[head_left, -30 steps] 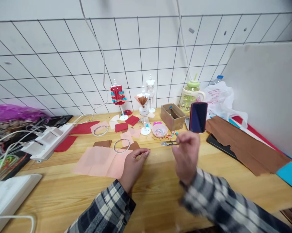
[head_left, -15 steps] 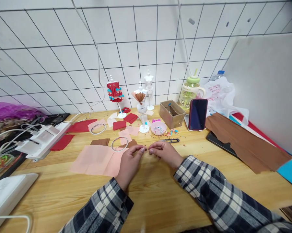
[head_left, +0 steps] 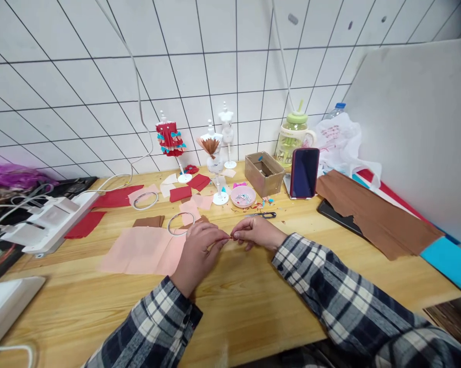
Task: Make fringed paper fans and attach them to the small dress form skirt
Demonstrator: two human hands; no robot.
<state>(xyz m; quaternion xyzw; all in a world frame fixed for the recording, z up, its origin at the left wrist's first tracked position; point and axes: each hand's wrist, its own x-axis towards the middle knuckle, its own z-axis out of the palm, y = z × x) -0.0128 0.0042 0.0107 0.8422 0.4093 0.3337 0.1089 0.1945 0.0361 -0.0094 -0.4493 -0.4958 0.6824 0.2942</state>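
My left hand (head_left: 200,251) and my right hand (head_left: 258,233) meet fingertip to fingertip above the wooden table (head_left: 238,301). Both are closed in a pinch on a tiny reddish-brown piece, too small to name. Pink crepe paper (head_left: 138,250) lies flat beside my left hand, partly covered by it. Behind that hand rests a silver ring (head_left: 169,228). Thread snips (head_left: 266,215) lie just beyond my right hand. Farther back stands a small white mannequin (head_left: 216,163) with a pleated brown paper fan (head_left: 210,147) on its front.
A mannequin in a red ruffled dress (head_left: 169,139) and a bare white one (head_left: 227,133) stand behind. Nearby are a pink dish of beads (head_left: 243,203), a cardboard box (head_left: 264,179), a propped phone (head_left: 305,174) and a jug (head_left: 293,140). Brown paper (head_left: 383,214) lies right, a power strip (head_left: 57,225) left.
The whole view has shifted, so things sit farther left and slightly higher. My left hand has turned more back-up, and the fingertips of both hands are closer together.
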